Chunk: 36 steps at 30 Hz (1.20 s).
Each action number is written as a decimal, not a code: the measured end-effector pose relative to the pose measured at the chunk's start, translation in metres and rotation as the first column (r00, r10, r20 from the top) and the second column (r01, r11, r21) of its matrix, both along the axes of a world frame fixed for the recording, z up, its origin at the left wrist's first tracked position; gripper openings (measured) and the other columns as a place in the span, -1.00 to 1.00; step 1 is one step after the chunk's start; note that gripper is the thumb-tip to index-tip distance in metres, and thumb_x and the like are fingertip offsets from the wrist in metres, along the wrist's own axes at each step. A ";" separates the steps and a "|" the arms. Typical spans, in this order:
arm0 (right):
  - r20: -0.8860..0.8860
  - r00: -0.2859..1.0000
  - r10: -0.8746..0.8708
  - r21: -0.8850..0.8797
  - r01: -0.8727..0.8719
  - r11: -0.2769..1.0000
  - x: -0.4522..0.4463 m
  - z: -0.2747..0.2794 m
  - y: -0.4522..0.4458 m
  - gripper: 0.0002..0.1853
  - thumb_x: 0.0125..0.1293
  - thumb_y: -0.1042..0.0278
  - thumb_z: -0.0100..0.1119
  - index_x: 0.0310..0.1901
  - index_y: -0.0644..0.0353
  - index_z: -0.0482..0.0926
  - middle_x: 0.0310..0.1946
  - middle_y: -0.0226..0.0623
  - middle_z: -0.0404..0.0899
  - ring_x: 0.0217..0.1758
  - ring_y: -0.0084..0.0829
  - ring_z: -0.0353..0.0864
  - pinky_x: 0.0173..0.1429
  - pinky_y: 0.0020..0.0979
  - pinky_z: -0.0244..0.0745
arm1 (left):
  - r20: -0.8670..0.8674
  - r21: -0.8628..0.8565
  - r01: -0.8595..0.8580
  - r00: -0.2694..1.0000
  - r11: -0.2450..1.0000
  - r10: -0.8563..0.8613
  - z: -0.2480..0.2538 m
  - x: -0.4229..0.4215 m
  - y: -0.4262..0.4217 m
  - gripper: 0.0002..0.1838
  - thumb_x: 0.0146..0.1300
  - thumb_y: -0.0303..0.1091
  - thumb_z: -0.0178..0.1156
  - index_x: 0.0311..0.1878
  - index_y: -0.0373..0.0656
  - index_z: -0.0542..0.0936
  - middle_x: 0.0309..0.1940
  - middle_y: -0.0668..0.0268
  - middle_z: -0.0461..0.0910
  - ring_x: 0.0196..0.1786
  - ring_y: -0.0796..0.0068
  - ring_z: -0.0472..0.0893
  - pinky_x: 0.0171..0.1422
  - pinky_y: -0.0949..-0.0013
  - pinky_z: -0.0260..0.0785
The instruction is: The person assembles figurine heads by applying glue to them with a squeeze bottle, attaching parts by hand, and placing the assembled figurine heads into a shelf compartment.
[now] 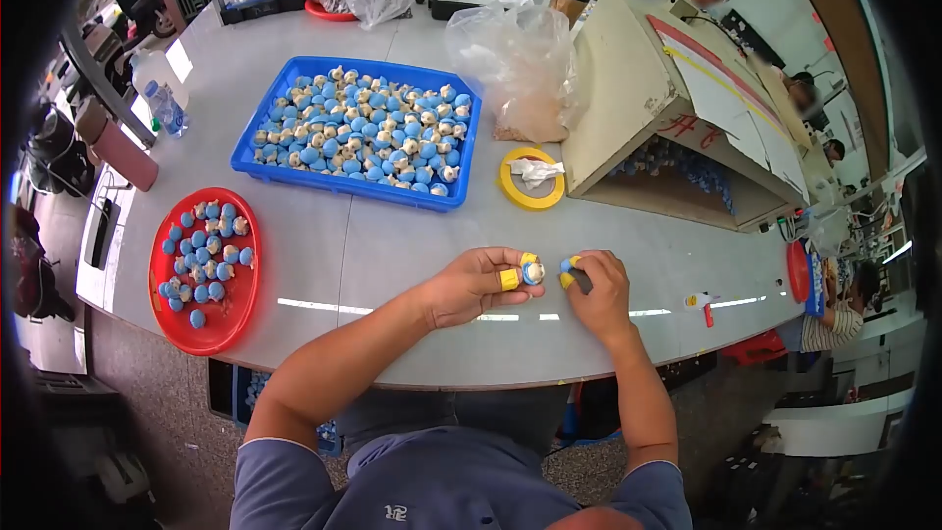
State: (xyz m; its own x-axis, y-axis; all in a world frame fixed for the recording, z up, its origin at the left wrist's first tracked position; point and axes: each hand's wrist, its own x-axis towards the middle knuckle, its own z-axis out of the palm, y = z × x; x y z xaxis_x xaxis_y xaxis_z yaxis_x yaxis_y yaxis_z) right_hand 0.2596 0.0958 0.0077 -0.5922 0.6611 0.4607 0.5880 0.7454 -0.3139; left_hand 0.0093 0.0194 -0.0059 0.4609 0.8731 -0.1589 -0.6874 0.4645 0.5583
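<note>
My left hand (469, 289) is closed on a small blue-and-cream figurine head (533, 274), pinched between thumb and forefinger, with yellow tape on the fingertips. A little to the right, my right hand (602, 296) is closed too, its thumb and forefinger also taped yellow. At its fingertips show a bit of blue (565, 265) and a dark grey piece (584, 281) whose kind I cannot make out. The two hands are apart, above the grey table (392, 236). Beyond them a blue tray (353, 188) holds many similar heads, and several more lie on a red plate (235, 319) at left.
A yellow tape roll (533, 198) with crumpled tissue lies beyond my hands. An open-fronted box (628, 69) stands at right, a clear plastic bag (520, 69) beside it. A small glue-like bottle (699, 300) lies at right. Other people sit farther off.
</note>
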 end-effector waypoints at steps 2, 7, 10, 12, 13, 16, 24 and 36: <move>0.012 1.000 -0.015 -0.018 0.016 1.000 0.000 0.000 0.002 -0.69 -0.08 0.64 0.34 -0.24 0.19 0.56 -0.17 -0.20 0.64 -0.06 -0.07 0.62 0.05 -0.16 0.51 | -0.012 0.003 -0.005 1.000 1.000 0.005 0.001 0.000 0.001 -0.67 0.48 -0.44 0.17 0.25 -0.29 0.49 0.12 0.20 0.59 0.20 0.31 0.65 0.25 0.44 0.61; -0.249 0.968 -0.001 -0.311 -0.079 0.947 0.004 -0.005 0.001 -0.70 0.06 0.67 0.32 -0.14 0.21 0.56 -0.12 -0.24 0.67 -0.05 -0.32 0.64 0.08 -0.34 0.48 | -0.027 0.003 -0.013 1.000 1.000 0.013 -0.001 -0.001 0.001 -0.67 0.48 -0.44 0.16 0.25 -0.27 0.48 0.12 0.21 0.60 0.20 0.29 0.65 0.26 0.42 0.60; -0.570 0.821 -0.036 -0.501 -0.313 0.807 -0.002 0.003 -0.008 -0.68 0.14 0.69 0.30 -0.07 0.23 0.55 -0.08 -0.21 0.67 -0.01 -0.40 0.62 0.10 -0.41 0.47 | -0.033 -0.010 -0.010 0.999 1.000 0.010 -0.002 0.000 0.000 -0.67 0.48 -0.45 0.16 0.26 -0.26 0.48 0.12 0.20 0.60 0.20 0.28 0.65 0.27 0.39 0.60; -0.663 0.748 -0.032 -0.504 -0.415 0.757 -0.007 0.014 -0.013 -0.68 0.15 0.70 0.28 -0.05 0.24 0.54 -0.07 -0.18 0.67 0.01 -0.40 0.61 0.11 -0.41 0.48 | -0.024 -0.006 0.010 1.000 1.000 -0.011 0.000 0.002 0.001 -0.66 0.48 -0.45 0.16 0.26 -0.25 0.47 0.12 0.19 0.60 0.20 0.27 0.66 0.28 0.38 0.59; -0.664 0.747 0.007 -0.486 -0.440 0.755 -0.010 0.019 -0.015 -0.67 0.15 0.71 0.28 -0.05 0.25 0.54 -0.06 -0.15 0.67 0.02 -0.37 0.62 0.11 -0.39 0.49 | -0.018 0.001 0.018 1.000 1.000 -0.018 -0.001 0.002 0.002 -0.69 0.49 -0.45 0.15 0.24 -0.25 0.48 0.12 0.20 0.59 0.20 0.28 0.65 0.28 0.40 0.59; -0.595 0.790 0.147 -0.408 -0.454 0.792 -0.019 0.032 -0.016 -0.68 0.13 0.72 0.28 -0.07 0.26 0.53 -0.06 -0.14 0.67 0.00 -0.33 0.64 0.10 -0.36 0.53 | -0.003 0.027 0.031 1.000 0.999 -0.031 -0.001 0.002 0.001 -0.73 0.50 -0.46 0.14 0.20 -0.25 0.49 0.12 0.21 0.59 0.20 0.32 0.65 0.27 0.43 0.59; -0.330 0.891 0.313 -0.201 -0.390 0.898 -0.037 0.049 -0.019 -0.64 -0.01 0.73 0.32 -0.14 0.24 0.55 -0.10 -0.15 0.69 -0.08 -0.18 0.68 0.03 -0.28 0.59 | -0.016 0.071 0.041 0.999 0.997 -0.040 0.000 0.003 -0.001 -0.69 0.46 -0.42 0.22 0.20 -0.25 0.49 0.10 0.19 0.60 0.17 0.33 0.66 0.29 0.38 0.56; -0.212 0.910 0.356 -0.184 -0.395 0.900 -0.042 0.053 -0.023 -0.61 -0.05 0.72 0.36 -0.14 0.23 0.54 -0.11 -0.16 0.69 -0.11 -0.14 0.67 -0.03 -0.24 0.58 | -0.053 0.100 0.044 0.998 0.994 -0.038 -0.011 0.007 -0.001 -0.70 0.44 -0.42 0.25 0.16 -0.24 0.49 0.07 0.25 0.61 0.14 0.43 0.65 0.32 0.35 0.55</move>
State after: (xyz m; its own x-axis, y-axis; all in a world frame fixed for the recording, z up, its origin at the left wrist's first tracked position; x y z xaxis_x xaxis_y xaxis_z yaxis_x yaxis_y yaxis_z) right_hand 0.2171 0.0732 0.0604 -0.7421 0.5002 0.4463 0.2017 0.8015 -0.5629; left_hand 0.0167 0.0186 -0.0169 0.4902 0.8664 -0.0947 -0.6384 0.4309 0.6377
